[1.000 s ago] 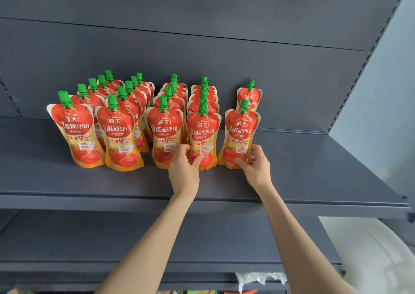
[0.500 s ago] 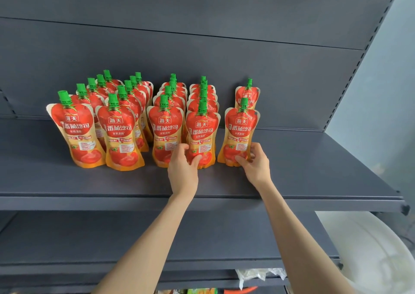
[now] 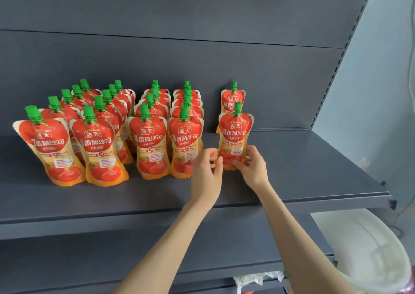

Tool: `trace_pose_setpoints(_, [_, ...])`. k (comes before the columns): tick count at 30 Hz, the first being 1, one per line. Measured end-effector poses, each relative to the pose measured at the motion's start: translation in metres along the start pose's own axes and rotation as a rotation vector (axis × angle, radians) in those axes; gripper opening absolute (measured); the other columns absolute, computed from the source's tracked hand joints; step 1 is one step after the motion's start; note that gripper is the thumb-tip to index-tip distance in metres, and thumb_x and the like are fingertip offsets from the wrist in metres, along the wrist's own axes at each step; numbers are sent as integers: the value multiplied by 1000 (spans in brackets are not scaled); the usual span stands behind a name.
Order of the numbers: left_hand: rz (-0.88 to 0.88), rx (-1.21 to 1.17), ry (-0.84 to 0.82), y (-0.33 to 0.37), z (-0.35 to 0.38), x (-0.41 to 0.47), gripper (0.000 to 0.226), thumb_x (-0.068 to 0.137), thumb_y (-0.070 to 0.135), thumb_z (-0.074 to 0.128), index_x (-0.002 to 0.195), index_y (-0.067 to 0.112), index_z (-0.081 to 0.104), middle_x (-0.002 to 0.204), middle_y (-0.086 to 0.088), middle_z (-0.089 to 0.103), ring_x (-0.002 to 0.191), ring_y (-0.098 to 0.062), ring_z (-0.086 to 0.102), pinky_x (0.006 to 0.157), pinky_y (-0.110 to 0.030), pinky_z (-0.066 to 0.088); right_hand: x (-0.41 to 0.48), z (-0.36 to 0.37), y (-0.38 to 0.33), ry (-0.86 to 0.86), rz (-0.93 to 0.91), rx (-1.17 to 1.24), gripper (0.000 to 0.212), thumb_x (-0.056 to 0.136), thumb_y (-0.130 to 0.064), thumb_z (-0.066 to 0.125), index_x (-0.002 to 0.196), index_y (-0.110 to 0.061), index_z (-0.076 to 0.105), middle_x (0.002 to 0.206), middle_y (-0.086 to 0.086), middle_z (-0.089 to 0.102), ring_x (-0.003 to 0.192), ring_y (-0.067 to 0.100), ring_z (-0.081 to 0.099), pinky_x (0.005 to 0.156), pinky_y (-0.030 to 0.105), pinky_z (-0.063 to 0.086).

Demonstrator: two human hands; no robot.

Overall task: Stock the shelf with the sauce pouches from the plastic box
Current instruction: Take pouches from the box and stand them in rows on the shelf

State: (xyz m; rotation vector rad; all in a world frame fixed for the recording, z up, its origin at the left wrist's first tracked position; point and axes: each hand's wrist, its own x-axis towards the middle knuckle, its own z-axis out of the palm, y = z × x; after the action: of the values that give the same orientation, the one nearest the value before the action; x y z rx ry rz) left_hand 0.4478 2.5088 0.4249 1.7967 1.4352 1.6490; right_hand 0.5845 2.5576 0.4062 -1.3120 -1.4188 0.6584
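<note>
Red and orange sauce pouches with green caps stand in several rows on the grey shelf [image 3: 303, 170]. The rightmost row has two: a back pouch [image 3: 232, 99] and a front pouch [image 3: 234, 134]. My right hand [image 3: 253, 168] grips the front pouch at its base, thumb on the front and fingers round its right side. My left hand [image 3: 205, 172] sits just left of that pouch with loosely curled fingers, its thumb at the pouch's lower left edge. It partly hides the base of the neighbouring front pouch [image 3: 185, 141].
A white plastic container [image 3: 370, 251] sits at the lower right, below the shelf's end. A lower shelf [image 3: 112, 260] runs beneath, with crumpled clear plastic [image 3: 258, 278] under it. The slotted upright [image 3: 336, 69] bounds the shelf on the right.
My left hand has let go of the fourth-row front pouch and moved right to the rightmost front pouch. My right hand has stayed on that pouch.
</note>
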Motion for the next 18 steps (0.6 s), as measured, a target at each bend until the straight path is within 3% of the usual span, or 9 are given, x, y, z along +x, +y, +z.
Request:
trace_pose_setpoints(3, [-59,-43,-47,3,32,16,31,94,17,53,123,6,52,120,-8,58,106,-15,56,81,-7,39,15,-12,8,4,-1,-14,30,84,-6,66,103,-18,47,102,-4,60,90,11,57,67,9,44])
trace_pose_setpoints(7, [-190,-59,-106,-7,73,48,53,93,31,54,138,11,35,141,-6,43,129,-19,40,97,-23,32,42,-30,23,-12,-2,-40,29,86,-6,65,106,-17,47,106,-5,58,92,10,56,71,9,44])
trace_pose_setpoints(10, [-278,-177,-188,-18,101,74,52,92,32,55,138,16,36,138,-2,48,126,-17,46,95,-25,39,67,-42,33,-56,1,-37,31,84,-4,67,106,-15,48,106,-3,59,94,13,57,75,12,45])
trace_pose_setpoints(14, [-277,-200,-214,-34,130,101,33,92,32,56,121,15,53,122,-3,61,111,-19,58,84,-25,48,100,-48,41,-132,1,24,34,81,-5,70,106,-15,50,102,-2,63,85,6,62,65,5,47])
trace_pose_setpoints(16, [-261,-203,-192,-40,141,110,30,91,31,57,116,15,56,117,-1,61,107,-17,58,79,-20,47,117,-50,47,-143,-4,51,34,79,-6,72,106,-15,52,99,-4,64,82,-1,61,64,4,47])
trace_pose_setpoints(18, [-265,-192,-66,-44,149,119,31,90,33,59,115,16,57,114,-1,58,105,-16,58,76,-16,45,134,-53,54,-142,4,41,34,79,-5,72,105,-15,52,100,-3,63,82,0,60,64,4,46])
